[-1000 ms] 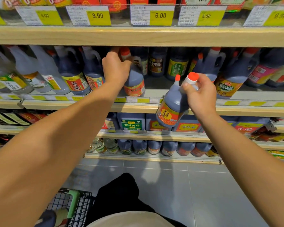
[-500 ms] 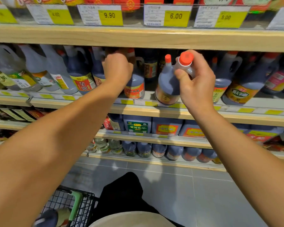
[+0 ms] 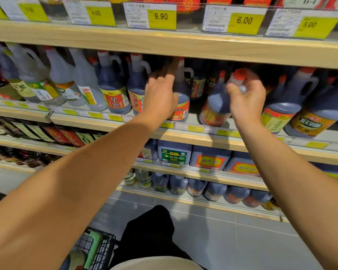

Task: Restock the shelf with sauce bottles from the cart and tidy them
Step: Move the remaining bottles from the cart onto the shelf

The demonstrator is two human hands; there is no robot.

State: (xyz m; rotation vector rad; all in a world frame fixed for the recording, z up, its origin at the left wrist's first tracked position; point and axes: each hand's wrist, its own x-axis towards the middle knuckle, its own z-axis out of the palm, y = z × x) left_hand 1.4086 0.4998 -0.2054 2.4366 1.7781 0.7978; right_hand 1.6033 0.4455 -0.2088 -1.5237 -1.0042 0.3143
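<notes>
My right hand (image 3: 247, 98) grips the neck of a dark sauce bottle (image 3: 216, 106) with an orange cap and an orange label. That bottle stands on the wooden shelf (image 3: 201, 136), tilted slightly. My left hand (image 3: 160, 96) rests against a shelved dark bottle (image 3: 180, 112) with a red label, its fingers reaching up along the neck and handle. Whether it truly grips that bottle is unclear. More dark and pale bottles (image 3: 113, 88) line the same shelf to the left.
The upper shelf board (image 3: 164, 43) with yellow price tags hangs close above the bottle caps. Large jugs (image 3: 174, 154) fill the shelf below. A black wire cart (image 3: 98, 248) with a green handle stands at the bottom left on the grey tile floor.
My right hand lifted the orange-capped bottle from below shelf height up and onto the shelf. My left hand stayed at the red-label bottle, its fingers now stretched upward.
</notes>
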